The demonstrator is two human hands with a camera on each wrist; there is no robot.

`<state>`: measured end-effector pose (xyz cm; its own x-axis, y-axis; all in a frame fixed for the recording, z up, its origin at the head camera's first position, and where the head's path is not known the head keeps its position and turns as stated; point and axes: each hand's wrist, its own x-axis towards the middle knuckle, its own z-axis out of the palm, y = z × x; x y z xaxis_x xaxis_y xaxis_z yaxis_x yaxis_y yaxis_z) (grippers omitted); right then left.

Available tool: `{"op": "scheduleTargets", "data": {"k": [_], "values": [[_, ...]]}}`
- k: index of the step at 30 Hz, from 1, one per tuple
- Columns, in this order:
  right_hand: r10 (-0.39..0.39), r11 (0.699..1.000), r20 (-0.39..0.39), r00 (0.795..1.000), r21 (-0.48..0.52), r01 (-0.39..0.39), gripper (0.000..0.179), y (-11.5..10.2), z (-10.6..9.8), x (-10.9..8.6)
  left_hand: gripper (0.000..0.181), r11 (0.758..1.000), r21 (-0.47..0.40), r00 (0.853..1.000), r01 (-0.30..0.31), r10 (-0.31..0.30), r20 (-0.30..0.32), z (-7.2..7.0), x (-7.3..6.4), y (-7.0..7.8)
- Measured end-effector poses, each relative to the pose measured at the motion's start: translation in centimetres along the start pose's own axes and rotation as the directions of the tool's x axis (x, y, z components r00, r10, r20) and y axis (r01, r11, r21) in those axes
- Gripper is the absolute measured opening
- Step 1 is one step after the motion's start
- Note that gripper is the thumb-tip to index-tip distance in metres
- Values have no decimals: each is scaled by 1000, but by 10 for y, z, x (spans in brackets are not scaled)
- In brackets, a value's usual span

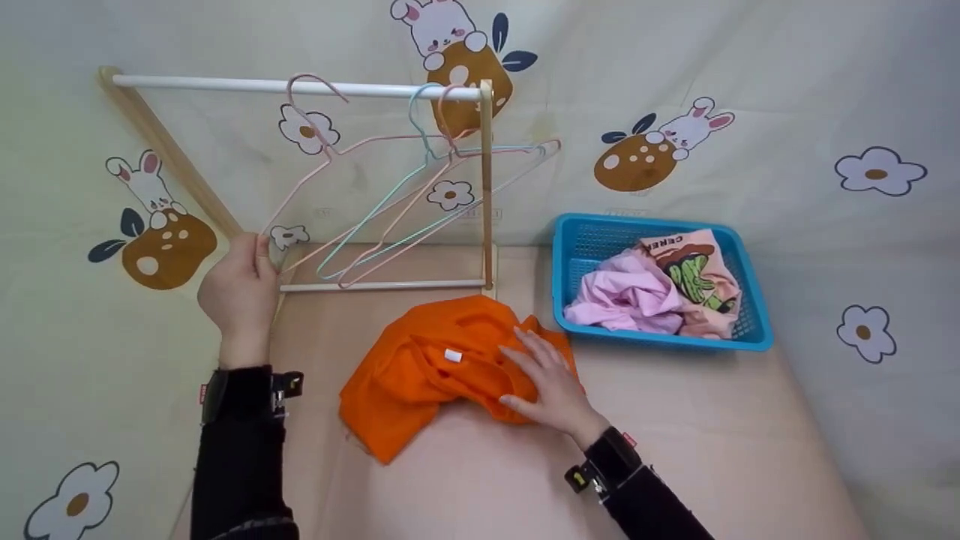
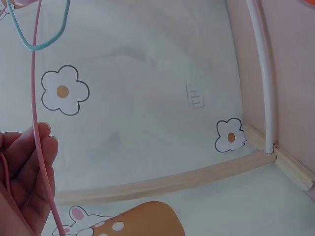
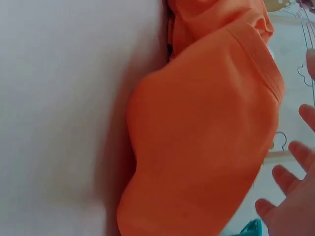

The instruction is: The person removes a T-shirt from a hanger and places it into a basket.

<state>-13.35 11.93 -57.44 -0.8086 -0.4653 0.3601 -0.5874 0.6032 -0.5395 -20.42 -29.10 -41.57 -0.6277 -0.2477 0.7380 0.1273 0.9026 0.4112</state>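
My left hand grips the left end of a pink wire hanger, whose hook is at the white bar of a small rack. In the left wrist view, the pink wire runs past my curled fingers. An orange garment with a small white label lies crumpled on the table in front of the rack. Over its right part my right hand is spread, fingers apart. The right wrist view shows orange cloth beside those spread fingertips.
A teal hanger and another pink hanger hang near the rack's right wooden post. To the right, a blue basket contains a lilac garment and a printed peach garment. Patterned cloth surrounds the table.
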Motion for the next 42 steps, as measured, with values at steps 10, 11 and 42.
{"op": "scheduleTargets", "data": {"k": [10, 11, 42], "values": [[114, 993, 188, 975, -64, -103, 91, -11, 43, 0, 37, 999, 12, 999, -31, 30, 17, 8, 15, 21], [131, 991, 211, 969, -69, -119, 91, -11, 48, 0, 38, 999, 13, 999, -37, 37, 17, 9, 16, 22], [275, 944, 131, 952, -224, -242, 19, 6, 63, -1, 48, 998, -1, 997, 65, -64, 51, 11, -27, -2]]}}
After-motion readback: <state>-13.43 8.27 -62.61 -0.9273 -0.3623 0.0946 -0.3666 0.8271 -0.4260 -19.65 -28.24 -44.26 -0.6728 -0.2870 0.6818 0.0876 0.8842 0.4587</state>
